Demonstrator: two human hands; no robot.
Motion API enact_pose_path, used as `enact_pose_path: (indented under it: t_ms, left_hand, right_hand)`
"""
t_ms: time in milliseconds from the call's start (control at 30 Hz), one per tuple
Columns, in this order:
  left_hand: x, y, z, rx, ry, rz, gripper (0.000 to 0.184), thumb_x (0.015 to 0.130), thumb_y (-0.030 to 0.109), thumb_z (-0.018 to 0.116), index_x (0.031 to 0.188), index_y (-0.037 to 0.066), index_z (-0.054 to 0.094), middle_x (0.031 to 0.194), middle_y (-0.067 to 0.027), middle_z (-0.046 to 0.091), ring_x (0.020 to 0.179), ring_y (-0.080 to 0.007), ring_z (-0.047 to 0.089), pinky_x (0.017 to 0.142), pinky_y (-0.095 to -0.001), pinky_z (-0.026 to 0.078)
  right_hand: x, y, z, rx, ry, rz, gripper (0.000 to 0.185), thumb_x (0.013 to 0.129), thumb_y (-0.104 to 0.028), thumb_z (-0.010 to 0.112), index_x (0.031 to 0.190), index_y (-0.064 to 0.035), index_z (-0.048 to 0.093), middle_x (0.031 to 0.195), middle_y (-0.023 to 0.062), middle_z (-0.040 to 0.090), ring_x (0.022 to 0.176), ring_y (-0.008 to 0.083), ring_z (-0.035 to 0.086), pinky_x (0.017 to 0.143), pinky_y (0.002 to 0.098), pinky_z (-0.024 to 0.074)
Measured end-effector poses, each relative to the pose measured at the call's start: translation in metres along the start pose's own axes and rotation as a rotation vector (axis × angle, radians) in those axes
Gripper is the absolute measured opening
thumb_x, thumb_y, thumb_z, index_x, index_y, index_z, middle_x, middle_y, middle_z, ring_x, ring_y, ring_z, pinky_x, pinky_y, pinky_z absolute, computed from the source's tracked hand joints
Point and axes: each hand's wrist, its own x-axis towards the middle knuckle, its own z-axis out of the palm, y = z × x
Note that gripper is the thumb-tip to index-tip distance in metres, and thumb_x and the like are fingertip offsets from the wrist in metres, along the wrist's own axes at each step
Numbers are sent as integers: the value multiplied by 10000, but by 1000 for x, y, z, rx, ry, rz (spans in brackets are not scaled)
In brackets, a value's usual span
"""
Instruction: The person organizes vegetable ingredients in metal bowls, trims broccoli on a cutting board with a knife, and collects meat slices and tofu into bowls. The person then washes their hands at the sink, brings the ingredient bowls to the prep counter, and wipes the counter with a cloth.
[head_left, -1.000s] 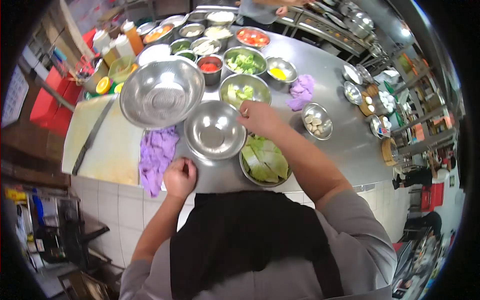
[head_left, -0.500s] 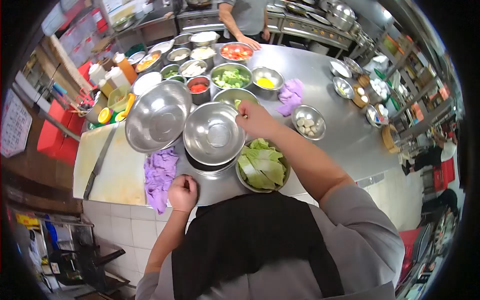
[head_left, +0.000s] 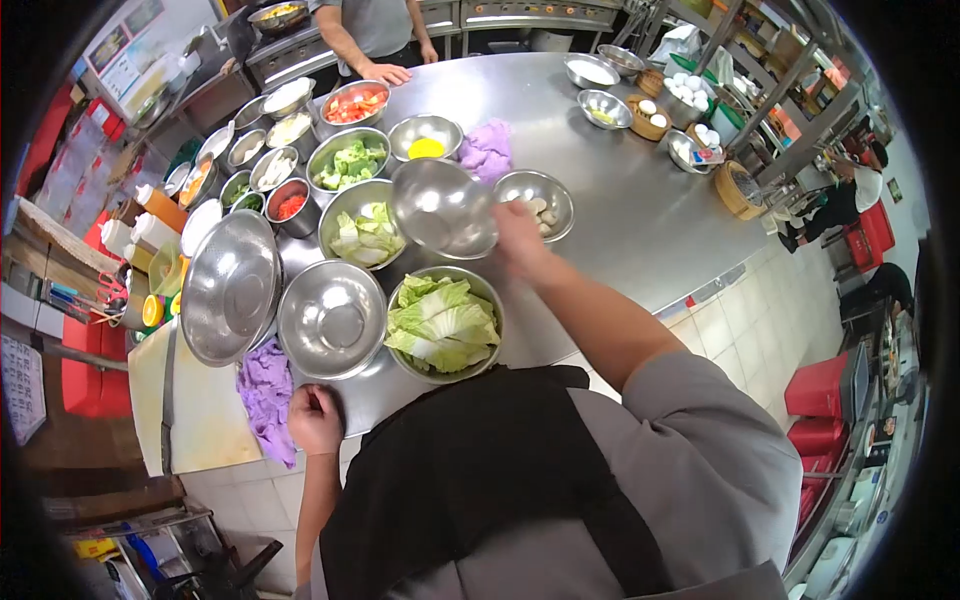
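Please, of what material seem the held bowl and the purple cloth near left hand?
The bowl in the right hand looks like polished metal, probably stainless steel: silvery with bright reflections. The purple cloth looks like soft, matte fabric with crumpled folds; fibre type unclear.

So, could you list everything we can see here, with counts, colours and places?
Lifted round steel bowl: one, silver, in the right hand
Round steel bowl on the table: one, silver, centre-left
Perforated steel colander: one, silver, left
Bowls of leafy vegetable: two, green, centre
Other food containers: many, mostly silver, mainly far left
Crumpled cloths: two, purple, near left and far middle
Cutting board: at least one, off-white, near left
Plastic squeeze bottles: several, orange and white, left
Steel table: one, silver, centre
Red bins: several, right
Co-worker: one, grey top, far side; others at right, unclear
Left hand: one, curled, near edge
Right hand: one, at the lifted bowl's rim
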Motion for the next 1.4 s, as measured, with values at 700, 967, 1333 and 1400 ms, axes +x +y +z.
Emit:
enact_pose_path:
  t_ms: [700,967,1333,1400]
  left_hand:
    - [7,11,-8,34,37,-4,108,825,121,650,747,55,614,677,-126,605,594,-309,603,556,-403,487]
    - [10,12,-12,13,32,-44,99,817,110,652,744,51,620,670,-125,605,594,-306,600,554,-400,487]
    - [12,6,-10,-4,56,10,84,801,95,652,742,58,606,686,-113,613,607,-302,601,557,-406,489]
    - [12,5,-10,-6,59,20,84,800,96,656,742,60,606,685,-109,612,604,-302,599,557,-407,488]
  right_hand:
    - [96,-119,97,-908,-549,-819,220,870,-248,615,917,-63,725,859,137,712,839,325,685,781,415,523]
    - [129,-103,226,-1391,-433,-642,363,811,-319,660,1115,-123,694,1112,119,696,1044,283,660,902,404,519]
    - [161,-112,239,-907,-600,-312,401,773,-338,646,1044,-44,656,1028,124,703,863,226,684,764,360,532]
    - [170,-113,230,-518,-675,-2,397,809,-360,618,1061,-53,633,963,111,700,882,231,673,758,383,525]
